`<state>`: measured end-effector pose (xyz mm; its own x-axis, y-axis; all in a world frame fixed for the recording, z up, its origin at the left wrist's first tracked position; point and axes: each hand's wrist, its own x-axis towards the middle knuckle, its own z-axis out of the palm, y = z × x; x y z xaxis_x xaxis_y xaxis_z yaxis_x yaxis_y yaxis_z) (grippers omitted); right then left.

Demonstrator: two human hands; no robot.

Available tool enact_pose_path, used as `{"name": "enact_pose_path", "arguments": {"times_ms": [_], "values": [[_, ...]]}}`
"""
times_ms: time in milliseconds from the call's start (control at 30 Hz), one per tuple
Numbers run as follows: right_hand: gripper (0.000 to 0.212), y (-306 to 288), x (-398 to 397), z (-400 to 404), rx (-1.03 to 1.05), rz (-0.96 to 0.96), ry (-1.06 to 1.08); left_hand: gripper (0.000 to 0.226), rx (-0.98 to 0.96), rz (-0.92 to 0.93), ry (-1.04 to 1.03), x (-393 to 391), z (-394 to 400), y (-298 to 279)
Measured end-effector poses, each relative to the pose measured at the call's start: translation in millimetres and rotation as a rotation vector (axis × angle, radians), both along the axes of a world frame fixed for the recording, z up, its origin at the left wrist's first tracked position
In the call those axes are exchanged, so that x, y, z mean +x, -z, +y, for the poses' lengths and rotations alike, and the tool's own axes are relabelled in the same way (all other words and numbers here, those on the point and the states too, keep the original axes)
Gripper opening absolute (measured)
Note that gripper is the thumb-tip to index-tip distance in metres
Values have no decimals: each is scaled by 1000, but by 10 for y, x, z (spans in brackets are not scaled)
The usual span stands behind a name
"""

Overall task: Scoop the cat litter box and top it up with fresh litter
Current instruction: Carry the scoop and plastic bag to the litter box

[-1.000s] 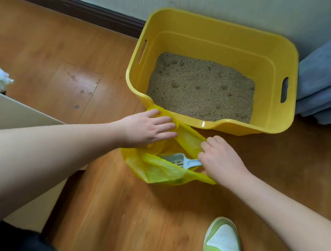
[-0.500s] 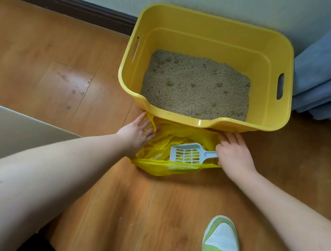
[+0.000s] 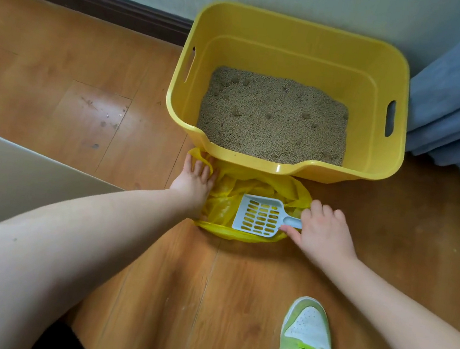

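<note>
Spreading wider since a second ago, the crinkly yellow bag (image 3: 250, 188) now lies open against the box (image 3: 298, 48), scoop (image 3: 258, 214) bared on top: ready to receive waste, scooping not yet begun. Rigid, glossy yellow box, rounded corners, slotted handles, standing on the wood floor (image 3: 86, 102) by the wall, half-filled with grainy tan litter (image 3: 274, 115), pitted with clumps. Left hand (image 3: 195, 184) flat, fingers straight, pressing the bag's edge. Right hand (image 3: 323, 233) pinching the pale slotted scoop's handle.
</note>
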<state>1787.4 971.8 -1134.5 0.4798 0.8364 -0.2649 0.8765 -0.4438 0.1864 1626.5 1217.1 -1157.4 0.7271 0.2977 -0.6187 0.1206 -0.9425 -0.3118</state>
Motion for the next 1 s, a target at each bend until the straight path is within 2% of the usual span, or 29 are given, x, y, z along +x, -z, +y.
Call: {"name": "enact_pose_path", "arguments": {"times_ms": [100, 200, 267, 333, 433, 533, 633, 733, 867, 933, 1000], "values": [[71, 147, 29, -98, -40, 76, 48, 110, -56, -59, -21, 30, -13, -43], [66, 110, 104, -187, -108, 142, 62, 84, -161, -204, 23, 67, 60, -159], [59, 97, 176, -304, -35, 189, 105, 65, -200, -298, 71, 66, 125, -253], [62, 27, 187, -364, 78, 236, 129, 51, -221, -407, 154, 55, 197, -348], [65, -39, 163, -433, 267, 218, 46, 35, -282, -467, 237, 22, 311, -494], [63, -277, 109, -321, 414, 179, -32, 29, -292, -520, 280, 2, 395, -674], [63, -496, 44, -182, 547, 191, -83, 26, -371, -590, 478, -30, 371, -789], [58, -759, 22, -30, 670, 255, -4, 21, -385, -744, 608, 17, 349, -986], [44, -1183, 208, 189, 764, 295, 179, 28, -225, -893, 356, 135, 491, -1250], [41, -1336, 430, 305, 723, 285, 230, 40, -148, -918, 161, 155, 628, -1271], [38, -1415, 715, 412, 615, 274, 281, 56, -100, -856, -40, 173, 723, -1263]]}}
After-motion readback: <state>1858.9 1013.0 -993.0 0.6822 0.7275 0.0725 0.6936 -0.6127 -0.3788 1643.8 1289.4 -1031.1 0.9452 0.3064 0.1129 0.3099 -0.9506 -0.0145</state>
